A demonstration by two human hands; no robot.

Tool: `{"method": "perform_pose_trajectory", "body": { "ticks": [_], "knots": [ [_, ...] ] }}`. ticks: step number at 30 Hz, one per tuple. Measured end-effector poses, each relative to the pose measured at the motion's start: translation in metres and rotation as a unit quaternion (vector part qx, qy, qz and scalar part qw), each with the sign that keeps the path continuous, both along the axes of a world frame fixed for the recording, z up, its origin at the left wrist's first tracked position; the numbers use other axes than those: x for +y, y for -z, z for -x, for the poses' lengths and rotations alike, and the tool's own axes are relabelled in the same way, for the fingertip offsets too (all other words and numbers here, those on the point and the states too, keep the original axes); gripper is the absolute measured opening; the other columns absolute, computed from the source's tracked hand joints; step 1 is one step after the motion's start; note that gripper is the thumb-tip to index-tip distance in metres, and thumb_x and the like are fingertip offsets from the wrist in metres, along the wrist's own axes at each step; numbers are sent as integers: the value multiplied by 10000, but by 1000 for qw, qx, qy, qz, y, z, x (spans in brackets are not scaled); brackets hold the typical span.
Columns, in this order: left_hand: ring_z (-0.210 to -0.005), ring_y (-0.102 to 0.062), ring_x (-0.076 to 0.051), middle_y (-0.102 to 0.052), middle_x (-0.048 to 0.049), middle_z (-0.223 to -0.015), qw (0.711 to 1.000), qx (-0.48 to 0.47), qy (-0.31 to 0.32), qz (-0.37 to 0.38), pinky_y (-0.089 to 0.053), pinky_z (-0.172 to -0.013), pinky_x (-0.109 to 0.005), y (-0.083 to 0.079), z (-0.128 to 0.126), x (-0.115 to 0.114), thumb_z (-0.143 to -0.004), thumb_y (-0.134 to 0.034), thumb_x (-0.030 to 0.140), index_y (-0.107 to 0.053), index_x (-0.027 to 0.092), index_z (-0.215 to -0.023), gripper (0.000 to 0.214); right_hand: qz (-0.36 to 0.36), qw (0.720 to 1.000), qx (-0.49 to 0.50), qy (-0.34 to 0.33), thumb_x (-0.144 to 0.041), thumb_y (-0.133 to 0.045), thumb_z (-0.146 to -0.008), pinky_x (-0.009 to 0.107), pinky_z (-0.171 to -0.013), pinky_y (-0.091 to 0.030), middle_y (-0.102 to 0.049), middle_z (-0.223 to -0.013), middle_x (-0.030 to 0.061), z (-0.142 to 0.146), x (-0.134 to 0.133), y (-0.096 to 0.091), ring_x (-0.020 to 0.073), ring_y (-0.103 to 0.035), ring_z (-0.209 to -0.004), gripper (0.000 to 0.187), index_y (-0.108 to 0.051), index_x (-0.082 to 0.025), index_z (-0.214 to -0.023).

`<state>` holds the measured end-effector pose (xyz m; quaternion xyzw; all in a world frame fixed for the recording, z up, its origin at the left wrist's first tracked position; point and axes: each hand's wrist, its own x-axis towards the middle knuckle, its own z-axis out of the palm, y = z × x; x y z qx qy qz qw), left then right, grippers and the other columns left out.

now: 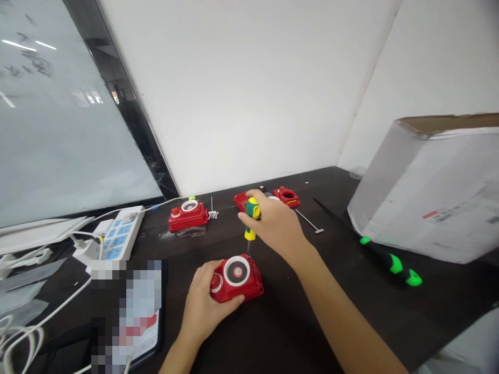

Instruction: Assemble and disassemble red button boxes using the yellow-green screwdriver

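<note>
On the dark table, my left hand (205, 301) is closed around the left end of a red alarm box (253, 288), which has a white ring and dark round centre on top. My right hand (275, 226) grips a yellow and green screwdriver (250, 235) from above. The screwdriver stands nearly upright, its tip at a far corner of the box. Whether the tip sits in a screw is too small to tell. Behind my right hand lie an open red housing (239, 200), partly hidden, and a red cover (286, 196) with a round hole.
Another red alarm box (187, 221) stands at the back left. A power strip (122, 234) with white cables and a phone (146, 332) are on the left. On the right are a metal T-shaped rod (310, 222), a black and green screwdriver (392, 262) and a large white carton (429, 192).
</note>
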<state>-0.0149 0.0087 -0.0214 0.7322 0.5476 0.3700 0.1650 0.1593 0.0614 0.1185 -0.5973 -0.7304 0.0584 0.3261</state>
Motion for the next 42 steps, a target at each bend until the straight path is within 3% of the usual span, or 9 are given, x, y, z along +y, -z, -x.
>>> {"method": "perform_pose_trajectory", "body": {
  "ticks": [4,8,13,19,24,29,35,38,42],
  "knots": [
    [-958,-537,-281,-561,-63,-1029,1000,-3,5,4,-444,-821,-436,-1,0,0,-598,-717,324,-478,222,-1050,521,28,997,64,-32,-205,-549,-678,259,-529,-341,-536,-665,6,-1,-3,-2,180,-521,-626,400,-432,-205,-1061],
    [-953,-528,-273,-555,-56,-1026,1000,-3,5,10,-439,-819,-432,-1,0,-1,-594,-724,315,-471,226,-1046,525,56,986,110,-107,-167,-526,-641,238,-501,-331,-491,-615,-43,-5,-5,-3,133,-473,-542,278,-469,-241,-903],
    [-960,-524,-261,-549,-48,-1034,1000,-6,4,16,-436,-829,-416,0,1,-1,-591,-734,301,-467,230,-1050,535,94,962,148,-208,-86,-435,-670,235,-520,-345,-485,-617,-62,-11,-9,-7,96,-437,-493,418,-503,-292,-1026],
    [-961,-525,-257,-550,-44,-1030,1000,-6,1,16,-437,-831,-409,-1,-1,0,-590,-733,302,-466,225,-1047,534,18,986,124,-108,-328,-581,-706,248,-570,-340,-536,-688,-36,3,-9,-3,130,-486,-625,134,-518,-243,-788],
    [-958,-524,-258,-549,-43,-1028,1000,-6,-2,17,-433,-830,-408,-1,-1,0,-588,-731,302,-468,227,-1050,536,18,990,124,-60,-230,-520,-712,253,-570,-345,-535,-655,-32,6,-4,-3,140,-487,-608,239,-480,-218,-948],
    [-960,-517,-251,-548,-35,-1030,1000,-10,4,22,-425,-833,-396,-3,-1,0,-590,-729,281,-470,236,-1053,533,11,988,116,-99,-141,-502,-659,252,-613,-367,-556,-822,-11,-6,-3,-7,121,-483,-650,281,-583,-248,-906],
    [-974,-504,-249,-546,-31,-1040,1000,-12,3,22,-415,-842,-390,-2,-1,-1,-590,-730,274,-468,243,-1055,535,-26,991,112,-71,-320,-609,-693,287,-660,-393,-597,-872,24,-4,0,-2,155,-515,-701,397,-553,-226,-1075],
    [-968,-505,-252,-545,-36,-1035,1000,-12,3,21,-415,-838,-396,-1,-1,-1,-591,-729,279,-472,240,-1051,529,-24,990,121,-68,-225,-582,-685,285,-667,-400,-601,-821,22,-2,2,-1,157,-524,-704,394,-517,-184,-1072],
    [-965,-507,-254,-544,-38,-1032,1000,-12,3,22,-416,-838,-400,-1,-1,-1,-583,-733,278,-471,237,-1050,537,-1,982,136,-133,-110,-491,-669,262,-682,-397,-593,-826,-16,-5,1,-1,126,-526,-699,335,-548,-234,-975]
  ]
}}
